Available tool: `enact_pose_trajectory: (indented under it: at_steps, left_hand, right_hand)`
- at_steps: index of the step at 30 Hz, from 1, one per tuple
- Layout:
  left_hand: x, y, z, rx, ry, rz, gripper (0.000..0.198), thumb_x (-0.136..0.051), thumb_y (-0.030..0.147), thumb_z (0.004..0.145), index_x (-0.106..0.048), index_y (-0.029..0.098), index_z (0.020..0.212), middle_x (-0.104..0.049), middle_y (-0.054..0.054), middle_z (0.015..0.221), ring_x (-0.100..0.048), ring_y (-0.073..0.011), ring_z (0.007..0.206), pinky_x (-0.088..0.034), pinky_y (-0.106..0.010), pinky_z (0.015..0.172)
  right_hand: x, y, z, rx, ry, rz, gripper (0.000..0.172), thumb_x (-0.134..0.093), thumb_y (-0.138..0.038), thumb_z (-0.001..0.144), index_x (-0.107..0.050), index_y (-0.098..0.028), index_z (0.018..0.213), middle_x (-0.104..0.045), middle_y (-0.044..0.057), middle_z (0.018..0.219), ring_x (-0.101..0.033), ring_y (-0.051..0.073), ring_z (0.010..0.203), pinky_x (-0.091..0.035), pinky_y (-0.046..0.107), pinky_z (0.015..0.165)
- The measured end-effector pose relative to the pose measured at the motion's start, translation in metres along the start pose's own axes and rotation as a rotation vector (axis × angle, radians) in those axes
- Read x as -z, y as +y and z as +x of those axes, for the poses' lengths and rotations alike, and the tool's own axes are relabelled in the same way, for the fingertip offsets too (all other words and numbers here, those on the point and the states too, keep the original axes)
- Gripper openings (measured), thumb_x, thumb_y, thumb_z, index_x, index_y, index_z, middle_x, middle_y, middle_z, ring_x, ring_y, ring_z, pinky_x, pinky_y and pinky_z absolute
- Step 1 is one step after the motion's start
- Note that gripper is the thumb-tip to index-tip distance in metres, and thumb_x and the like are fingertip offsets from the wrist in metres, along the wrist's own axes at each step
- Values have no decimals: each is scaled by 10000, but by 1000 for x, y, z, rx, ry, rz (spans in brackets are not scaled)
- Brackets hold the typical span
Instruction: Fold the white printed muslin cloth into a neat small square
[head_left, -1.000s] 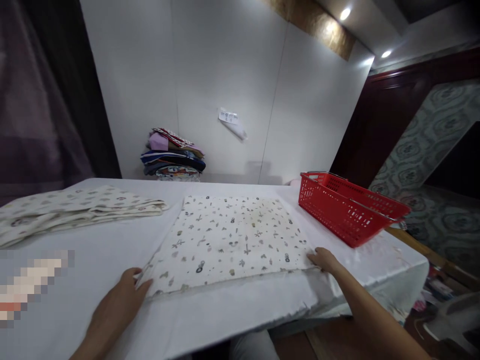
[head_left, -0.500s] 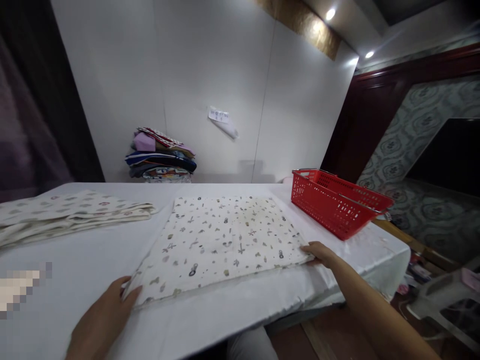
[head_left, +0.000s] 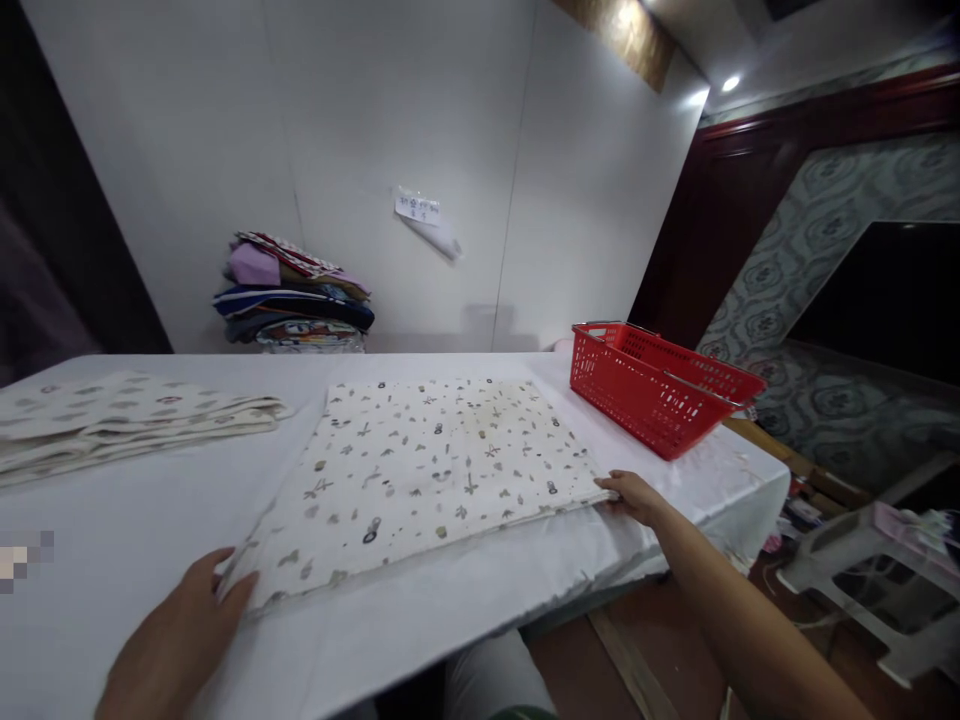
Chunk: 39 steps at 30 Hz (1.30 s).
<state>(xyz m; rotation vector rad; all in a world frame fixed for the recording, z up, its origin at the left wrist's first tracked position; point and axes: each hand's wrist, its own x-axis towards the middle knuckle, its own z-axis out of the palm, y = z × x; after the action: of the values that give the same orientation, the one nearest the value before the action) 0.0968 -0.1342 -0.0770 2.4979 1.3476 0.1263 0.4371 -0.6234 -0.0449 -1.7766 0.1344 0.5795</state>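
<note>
A folded white cloth (head_left: 427,470) printed with small grey and brown figures lies flat on the white table (head_left: 112,520) in front of me. My left hand (head_left: 176,640) pinches the cloth's near left corner, with the fingers tucked at its edge. My right hand (head_left: 634,495) grips the near right corner, fingers closed under the edge. The cloth rests on the table between the two hands.
A stack of similar folded printed cloths (head_left: 127,415) lies at the left. A red plastic basket (head_left: 660,385) stands at the table's right end. A pile of coloured folded fabrics (head_left: 292,295) sits against the white wall. A plastic stool (head_left: 862,570) stands on the floor at right.
Both hands keep hold of the cloth's near corners. My view has swung to the right, so everything has shifted left in the picture.
</note>
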Motion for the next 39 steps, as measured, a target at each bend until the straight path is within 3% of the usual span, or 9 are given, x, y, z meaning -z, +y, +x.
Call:
enact_pose_trajectory:
  at_steps: [6,12,16,19,25,28,30,34,39]
  left_hand:
    - [25,23,-21,21,-34,-30,491,-240,481,868,-388,215,1253,-622,-83,1175,-607,-236,992,-441,-300,819]
    - [30,21,-22,29,-22,-57,503,-314,472,859,-412,190,1264,-624,-85,1166,-601,-238,1010,-451,-306,818]
    - [39,40,-24,-42,96,47,588,-307,511,857,-453,101,1252,-557,-157,1238,-543,-283,1104,-418,-362,908]
    - [39,91,-38,-256,132,-12,545,-334,486,862,-474,120,1242,-532,-135,1273,-510,-273,1149,-398,-359,946]
    - [1,249,-93,-791,-159,-255,465,-507,486,818,-507,247,1216,-549,-79,1242,-512,-247,1116,-402,-370,933]
    - [-23,317,-115,-940,-202,-277,525,-596,524,736,-515,205,1145,-568,-112,1144,-530,-282,1040,-426,-416,868]
    - [-38,351,-125,-949,-231,-278,555,-627,517,696,-501,183,1121,-562,-128,1116,-533,-295,1020,-434,-428,840]
    - [-58,389,-132,-874,-220,-319,417,-519,454,775,-478,179,1087,-553,-118,1098,-544,-266,1001,-438,-399,813]
    - [-64,398,-127,-882,-202,-329,254,-451,282,798,-489,192,1033,-587,-54,1053,-560,-211,971,-430,-332,793]
  right_hand:
    - [-1,6,-1,21,-32,26,229,-694,-212,739,-469,-170,749,-567,-7,623,-521,82,480,-486,184,443]
    - [1,8,1,-24,-155,179,155,-603,-266,826,-547,-130,777,-583,24,611,-520,87,456,-470,180,423]
    - [-3,4,0,11,-137,246,102,-607,-222,802,-546,-144,780,-589,12,620,-521,80,451,-449,162,410]
    - [-9,-4,-1,69,-141,250,132,-639,-242,780,-541,-157,803,-588,2,629,-526,81,459,-449,161,415]
    - [-22,-34,-8,86,-161,167,180,-648,-257,770,-490,-172,772,-537,-29,578,-473,60,420,-389,144,379]
    - [-30,-44,-12,118,-177,137,219,-673,-271,737,-479,-176,776,-529,-39,589,-461,52,437,-357,136,386]
    - [-35,-47,-13,158,-195,126,256,-692,-293,705,-468,-180,759,-509,-50,580,-451,54,452,-323,140,387]
    - [-40,-45,-12,218,-241,135,325,-718,-353,660,-450,-188,738,-521,-47,608,-479,80,522,-344,176,452]
    - [-31,-46,-8,241,-275,89,324,-721,-392,661,-479,-181,708,-543,-34,641,-494,99,590,-376,209,559]
